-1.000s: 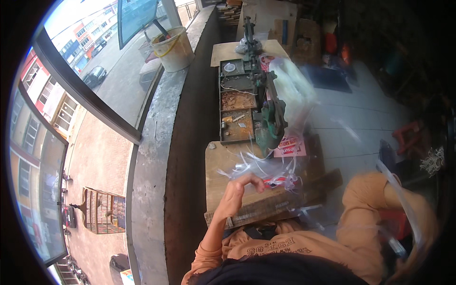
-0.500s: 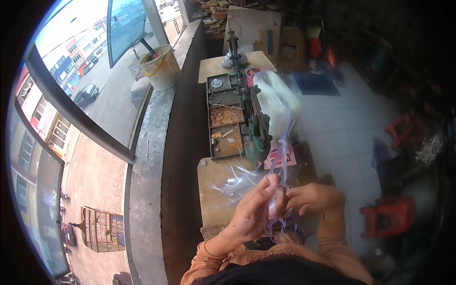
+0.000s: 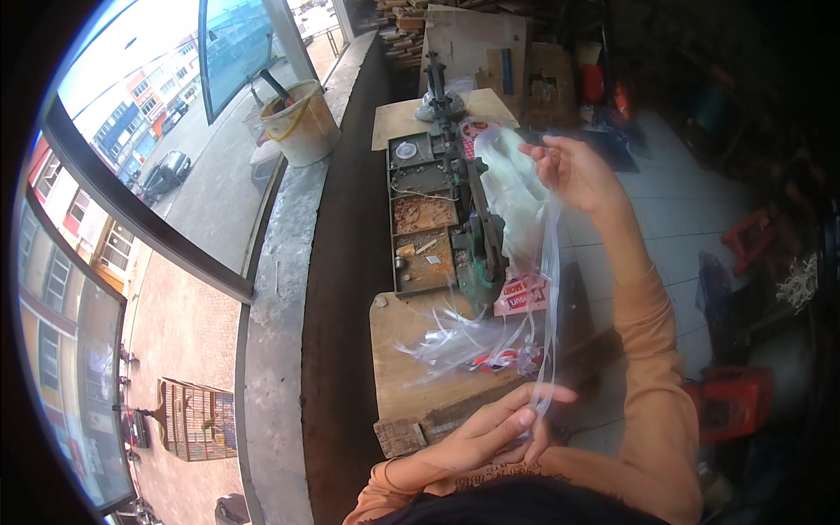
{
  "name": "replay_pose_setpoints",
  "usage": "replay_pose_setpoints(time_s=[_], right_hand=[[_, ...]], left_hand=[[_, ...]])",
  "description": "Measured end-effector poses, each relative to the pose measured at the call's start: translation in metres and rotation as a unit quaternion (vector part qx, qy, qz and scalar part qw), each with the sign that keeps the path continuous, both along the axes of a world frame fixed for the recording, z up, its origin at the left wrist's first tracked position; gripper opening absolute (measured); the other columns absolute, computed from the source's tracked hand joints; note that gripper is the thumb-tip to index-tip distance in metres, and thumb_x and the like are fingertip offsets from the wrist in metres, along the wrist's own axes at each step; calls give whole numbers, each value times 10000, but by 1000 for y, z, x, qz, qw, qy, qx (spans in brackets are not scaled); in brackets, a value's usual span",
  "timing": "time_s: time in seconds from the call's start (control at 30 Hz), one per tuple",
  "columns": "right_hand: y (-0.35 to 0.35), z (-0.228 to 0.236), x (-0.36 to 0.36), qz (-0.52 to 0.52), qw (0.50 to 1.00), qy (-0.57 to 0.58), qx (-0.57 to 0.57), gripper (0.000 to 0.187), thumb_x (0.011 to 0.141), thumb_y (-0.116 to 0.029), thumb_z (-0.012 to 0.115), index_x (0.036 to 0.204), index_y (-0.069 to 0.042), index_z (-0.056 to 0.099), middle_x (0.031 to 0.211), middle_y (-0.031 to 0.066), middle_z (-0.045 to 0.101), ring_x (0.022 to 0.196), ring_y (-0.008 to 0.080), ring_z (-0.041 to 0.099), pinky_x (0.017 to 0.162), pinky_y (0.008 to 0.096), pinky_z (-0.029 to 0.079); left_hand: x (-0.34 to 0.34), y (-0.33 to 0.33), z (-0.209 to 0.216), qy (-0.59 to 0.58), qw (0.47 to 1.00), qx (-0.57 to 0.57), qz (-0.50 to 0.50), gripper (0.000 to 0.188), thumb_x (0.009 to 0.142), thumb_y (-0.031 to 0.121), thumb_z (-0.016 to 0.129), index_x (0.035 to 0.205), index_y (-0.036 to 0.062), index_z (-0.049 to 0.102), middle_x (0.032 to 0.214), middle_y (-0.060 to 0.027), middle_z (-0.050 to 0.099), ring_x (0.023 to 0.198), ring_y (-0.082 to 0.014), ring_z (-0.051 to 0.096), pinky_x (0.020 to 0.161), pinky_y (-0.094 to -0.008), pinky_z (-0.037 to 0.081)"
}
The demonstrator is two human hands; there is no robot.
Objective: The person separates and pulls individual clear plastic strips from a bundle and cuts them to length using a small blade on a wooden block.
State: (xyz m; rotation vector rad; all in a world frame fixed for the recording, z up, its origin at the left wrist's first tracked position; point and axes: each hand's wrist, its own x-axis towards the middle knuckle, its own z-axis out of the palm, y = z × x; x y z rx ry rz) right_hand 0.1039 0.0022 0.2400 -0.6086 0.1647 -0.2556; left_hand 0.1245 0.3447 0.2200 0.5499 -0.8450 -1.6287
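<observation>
Long clear plastic strips (image 3: 549,297) stretch upright between my two hands. Low and near my body, my left hand (image 3: 503,429) closes round their lower part, its index finger pointing right. Far forward, my right hand (image 3: 573,171) has its fingers curled about the upper end of the strips, beside a thick pale bundle of plastic strip (image 3: 516,197). What its fingertips pinch is partly hidden. To the left of the stretched strips, a loose heap of cut clear strips (image 3: 437,350) with a bit of red in it lies on the wooden board (image 3: 394,328).
A dark metal hand machine (image 3: 477,236) stands along the bench beside a compartment tray (image 3: 423,210) of small parts. Near it lies a red and white packet (image 3: 521,296). A bucket (image 3: 306,131) sits on the window ledge at left. Red stools (image 3: 735,398) stand on the floor at right.
My hands were together over the strips and are now far apart. The right hand has moved forward and up, the left slightly back toward my body. The strips now span between them.
</observation>
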Motion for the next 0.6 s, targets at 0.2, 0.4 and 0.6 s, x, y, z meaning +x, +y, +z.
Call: replay_pose_setpoints(time_s=[0.2,0.4,0.6], right_hand=[[-10,-25,35,-164,977,136,27,281,896,-89,431,1062,136,414,925,163,588,656,153,585,626,251,551],[14,53,-5,-170,969,34,-175,191,915,-108,484,950,78,504,599,-26,474,467,21,450,410,158,404],[70,118,-59,-27,923,-205,-325,315,953,-209,421,891,69,557,429,-39,404,319,39,358,332,184,342]], left_hand=[[28,49,-8,-75,996,42,17,270,936,165,435,888,-76,546,648,-78,519,489,-105,411,452,-277,321],[49,61,-49,-107,969,-219,-36,289,961,168,382,922,-69,543,634,-59,511,457,-131,462,442,-268,366],[45,61,-69,69,993,-90,-24,451,918,225,452,1238,-79,360,730,-100,493,495,-123,452,465,-252,363]])
